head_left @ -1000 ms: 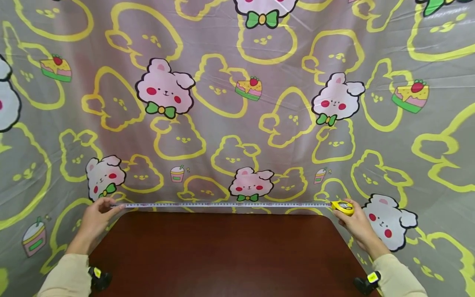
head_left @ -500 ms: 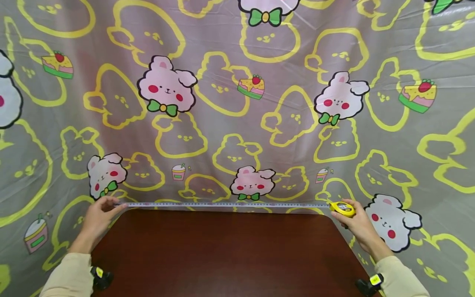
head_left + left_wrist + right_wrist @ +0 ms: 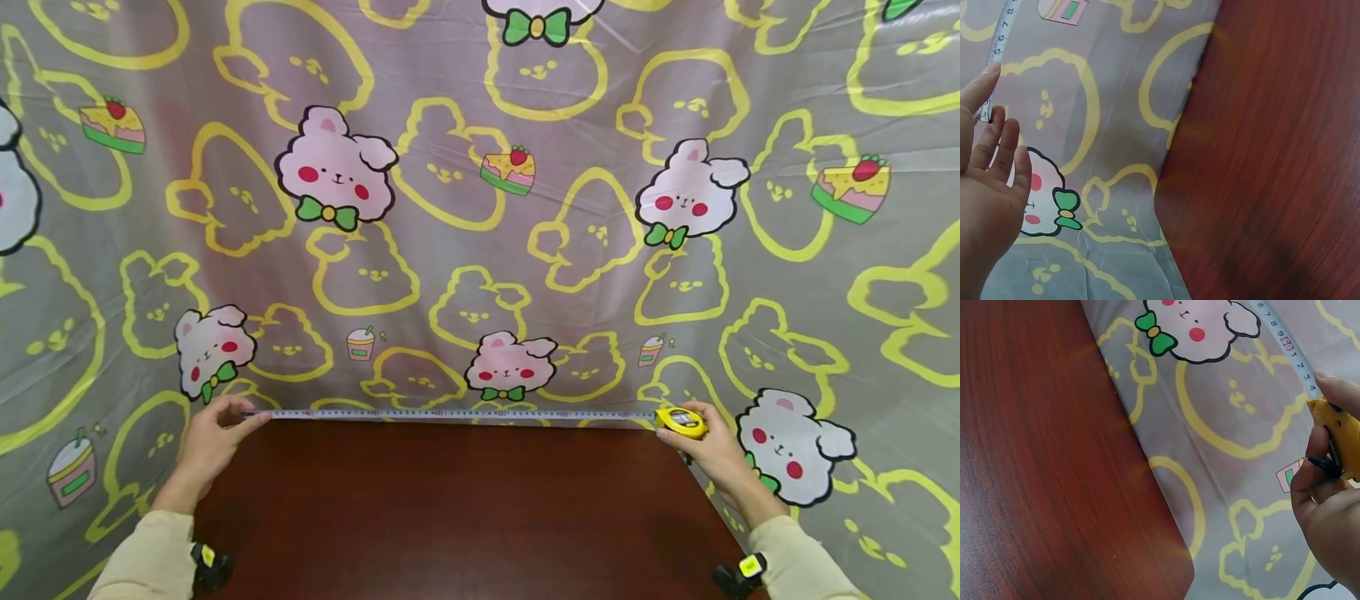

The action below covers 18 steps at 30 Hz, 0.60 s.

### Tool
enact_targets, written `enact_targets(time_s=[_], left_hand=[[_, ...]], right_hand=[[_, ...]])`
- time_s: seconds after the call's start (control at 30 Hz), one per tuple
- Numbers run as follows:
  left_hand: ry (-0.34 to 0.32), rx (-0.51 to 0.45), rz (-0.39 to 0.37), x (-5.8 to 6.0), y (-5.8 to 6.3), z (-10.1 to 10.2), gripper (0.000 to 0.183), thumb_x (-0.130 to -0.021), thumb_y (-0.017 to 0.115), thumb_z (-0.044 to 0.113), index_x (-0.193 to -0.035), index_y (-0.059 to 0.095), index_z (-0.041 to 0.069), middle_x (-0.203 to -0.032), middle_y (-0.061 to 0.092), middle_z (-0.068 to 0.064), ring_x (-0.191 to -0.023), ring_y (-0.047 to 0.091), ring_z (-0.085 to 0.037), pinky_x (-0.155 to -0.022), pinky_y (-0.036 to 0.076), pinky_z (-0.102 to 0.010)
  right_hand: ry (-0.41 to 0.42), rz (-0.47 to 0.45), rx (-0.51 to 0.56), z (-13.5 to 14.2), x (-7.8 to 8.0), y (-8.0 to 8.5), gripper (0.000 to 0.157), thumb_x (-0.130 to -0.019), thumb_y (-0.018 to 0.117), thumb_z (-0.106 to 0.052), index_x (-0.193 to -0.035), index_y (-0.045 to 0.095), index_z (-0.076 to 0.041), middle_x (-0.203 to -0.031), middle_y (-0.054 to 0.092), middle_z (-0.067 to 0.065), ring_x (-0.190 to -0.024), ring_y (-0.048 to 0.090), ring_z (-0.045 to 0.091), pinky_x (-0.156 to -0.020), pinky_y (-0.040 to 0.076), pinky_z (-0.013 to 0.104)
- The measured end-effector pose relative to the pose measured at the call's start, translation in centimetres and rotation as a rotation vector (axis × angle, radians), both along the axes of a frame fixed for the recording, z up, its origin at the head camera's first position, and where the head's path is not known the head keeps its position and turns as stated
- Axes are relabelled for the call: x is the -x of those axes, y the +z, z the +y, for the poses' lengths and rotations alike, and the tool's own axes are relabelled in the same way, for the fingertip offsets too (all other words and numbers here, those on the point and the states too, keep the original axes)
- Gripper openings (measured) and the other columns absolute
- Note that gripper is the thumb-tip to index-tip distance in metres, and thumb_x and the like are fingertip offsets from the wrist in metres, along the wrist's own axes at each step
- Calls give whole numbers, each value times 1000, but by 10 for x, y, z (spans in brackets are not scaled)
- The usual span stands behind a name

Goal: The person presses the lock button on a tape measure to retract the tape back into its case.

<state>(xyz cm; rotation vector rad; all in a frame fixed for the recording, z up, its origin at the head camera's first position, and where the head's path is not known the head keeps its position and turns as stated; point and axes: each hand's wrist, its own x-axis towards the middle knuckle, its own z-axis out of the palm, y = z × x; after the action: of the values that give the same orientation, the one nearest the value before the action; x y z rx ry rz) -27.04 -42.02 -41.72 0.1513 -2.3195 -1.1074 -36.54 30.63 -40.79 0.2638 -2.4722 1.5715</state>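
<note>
A yellow tape measure [image 3: 681, 422] is gripped in my right hand [image 3: 722, 460], its case tilted above the table's far right corner. From it the white blade [image 3: 465, 414] runs straight across to my left hand [image 3: 204, 450]. There the thumb and index finger pinch the blade's end, while the other fingers [image 3: 1005, 147] stay loosely bent in the left wrist view. In the right wrist view the thumb lies along the top of the case [image 3: 1342, 434], and a dark strap or clip [image 3: 1325, 465] hangs by the fingers. Red and black numbers show along the blade.
A dark red-brown wooden table [image 3: 465, 517] lies below the blade, with its far edge just under it. Behind and around hangs a grey curtain [image 3: 450, 250] printed with white bunnies, cakes and yellow outlines. Black wrist devices [image 3: 213, 568] sit by both beige sleeves.
My hands have come closer together: the left has shifted right, the right with the tape case slightly left. The stretched blade between them is shorter. The head view has tilted slightly downward.
</note>
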Motion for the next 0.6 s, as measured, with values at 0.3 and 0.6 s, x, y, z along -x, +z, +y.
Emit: enact_targets(time_s=[0.3,0.6], left_hand=[[-4,19,4,3,-9,5,40,-97,76,35,-111,62,0,-107,59,-13,-89,50,-17,-69,42,-23],[-24,29,11,5,-9,11,38,-98,75,34,-111,66,0,-107,63,-14,-89,52,-15,-69,44,-24]], right_hand=[[-22,-17,-56,-5,-3,0,82,-96,77,-29,-152,27,3,-140,37,29,-101,53,30,-72,53,29],[-25,21,6,-20,-4,-2,80,-93,81,-23,-149,30,3,-141,39,27,-106,52,28,-75,51,22]])
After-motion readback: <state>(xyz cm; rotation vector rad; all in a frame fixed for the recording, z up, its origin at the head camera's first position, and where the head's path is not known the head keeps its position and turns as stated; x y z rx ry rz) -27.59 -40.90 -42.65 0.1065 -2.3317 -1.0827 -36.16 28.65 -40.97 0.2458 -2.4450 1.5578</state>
